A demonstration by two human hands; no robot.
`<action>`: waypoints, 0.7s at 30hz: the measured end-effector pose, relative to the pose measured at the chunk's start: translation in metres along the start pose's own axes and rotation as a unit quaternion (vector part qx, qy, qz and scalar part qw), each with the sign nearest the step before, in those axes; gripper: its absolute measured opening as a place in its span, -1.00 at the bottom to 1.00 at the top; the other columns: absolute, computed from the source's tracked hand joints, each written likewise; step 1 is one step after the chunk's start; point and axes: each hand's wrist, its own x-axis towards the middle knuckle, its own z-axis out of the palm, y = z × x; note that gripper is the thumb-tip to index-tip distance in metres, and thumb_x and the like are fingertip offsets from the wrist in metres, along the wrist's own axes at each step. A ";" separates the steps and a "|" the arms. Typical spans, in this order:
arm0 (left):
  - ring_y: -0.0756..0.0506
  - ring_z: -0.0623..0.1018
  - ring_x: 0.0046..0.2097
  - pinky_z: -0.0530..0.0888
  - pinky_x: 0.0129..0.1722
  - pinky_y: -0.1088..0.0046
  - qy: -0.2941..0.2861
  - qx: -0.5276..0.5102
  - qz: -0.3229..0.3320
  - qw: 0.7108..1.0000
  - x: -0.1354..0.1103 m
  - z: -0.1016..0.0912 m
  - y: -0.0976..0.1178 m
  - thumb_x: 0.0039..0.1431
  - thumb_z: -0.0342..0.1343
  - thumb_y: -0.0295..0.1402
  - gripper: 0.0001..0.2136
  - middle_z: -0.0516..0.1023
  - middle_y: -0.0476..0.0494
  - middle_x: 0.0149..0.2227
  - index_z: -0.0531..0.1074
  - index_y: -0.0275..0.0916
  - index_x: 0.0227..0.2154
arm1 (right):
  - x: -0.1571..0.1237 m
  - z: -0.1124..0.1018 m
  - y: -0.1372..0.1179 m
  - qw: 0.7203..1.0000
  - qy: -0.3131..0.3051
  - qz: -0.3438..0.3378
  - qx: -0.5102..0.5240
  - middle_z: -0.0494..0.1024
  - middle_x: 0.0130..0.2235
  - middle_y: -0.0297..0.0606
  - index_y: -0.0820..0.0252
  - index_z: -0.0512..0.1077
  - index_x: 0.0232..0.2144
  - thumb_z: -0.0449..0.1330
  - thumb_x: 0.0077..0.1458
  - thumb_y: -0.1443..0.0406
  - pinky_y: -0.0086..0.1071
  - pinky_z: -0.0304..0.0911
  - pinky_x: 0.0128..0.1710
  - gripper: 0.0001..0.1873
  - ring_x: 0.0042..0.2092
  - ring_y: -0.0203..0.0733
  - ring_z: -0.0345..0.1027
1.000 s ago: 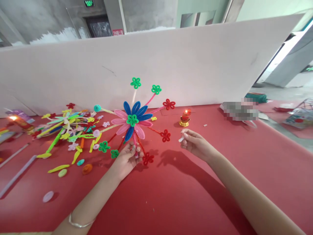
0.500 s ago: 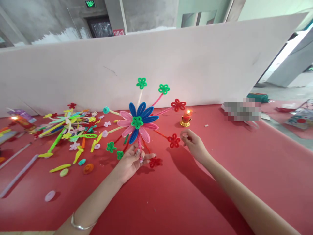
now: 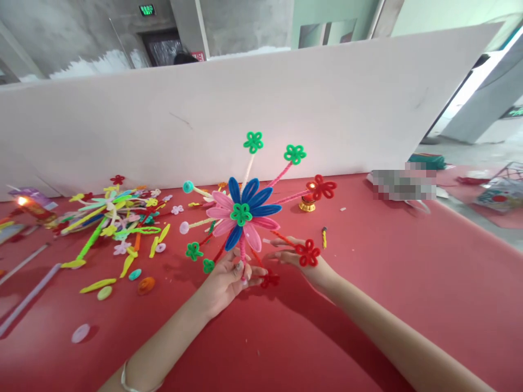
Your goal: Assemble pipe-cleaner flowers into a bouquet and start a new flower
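Note:
My left hand [image 3: 227, 279] is closed around the bundled stems of a pipe-cleaner flower piece [image 3: 242, 213]. It has pink and blue petals and a green centre, with small green and red flowers on long stems fanning out. My right hand [image 3: 295, 262] lies just right of the stems, fingers stretched out toward them, partly behind a small red flower [image 3: 307, 252]. I see nothing in that hand.
A lit red candle in a gold holder [image 3: 306, 203] stands behind the flower piece. A heap of loose pipe-cleaner parts [image 3: 118, 218] covers the left of the red table [image 3: 368, 305], by a second flame [image 3: 22, 201]. A white board [image 3: 327, 103] walls the far edge.
The flower piece and my left hand have shifted right and slightly up. My right hand dropped from near the candle and moved left to the stems; the small white bit it pinched is gone.

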 end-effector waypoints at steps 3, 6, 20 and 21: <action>-0.13 0.57 -0.20 0.44 -0.14 0.27 -0.007 -0.002 -0.008 1.000 0.000 0.004 -0.002 -0.04 0.28 -0.42 -0.77 0.45 0.06 -0.58 0.32 -0.20 -0.37 | -0.004 0.009 0.005 0.998 -0.026 0.028 0.045 0.57 -0.29 -0.21 0.13 0.45 -0.21 0.39 -0.27 0.22 -0.24 0.28 -0.16 -0.53 -0.21 -0.11 0.45; -0.12 0.57 -0.24 0.44 -0.20 0.30 -0.005 -0.002 -0.021 1.000 -0.001 0.006 -0.003 -0.03 0.27 -0.41 -0.79 0.45 0.05 -0.59 0.32 -0.21 -0.38 | -0.005 0.016 0.012 0.995 -0.048 0.042 0.073 0.56 -0.31 -0.25 0.12 0.43 -0.19 0.41 -0.32 0.25 -0.24 0.29 -0.17 -0.46 -0.24 -0.15 0.45; 0.08 0.33 -0.58 0.26 -0.50 0.56 0.055 0.014 -0.006 0.998 0.004 -0.001 -0.002 -0.09 0.31 -0.40 -0.73 0.37 0.05 -0.61 0.30 -0.24 -0.40 | -0.007 0.010 -0.003 0.992 0.029 0.085 0.089 0.51 -0.38 -0.38 0.09 0.50 -0.33 0.41 -0.43 0.36 -0.42 0.17 -0.44 -0.54 -0.46 -0.36 0.29; 0.09 0.32 -0.58 0.25 -0.51 0.57 0.059 0.010 -0.008 0.998 0.004 -0.002 -0.002 -0.10 0.31 -0.40 -0.73 0.37 0.05 -0.61 0.30 -0.24 -0.39 | -0.007 0.009 -0.006 0.991 0.033 0.092 0.092 0.52 -0.36 -0.38 0.09 0.50 -0.34 0.40 -0.44 0.37 -0.43 0.17 -0.45 -0.56 -0.46 -0.37 0.28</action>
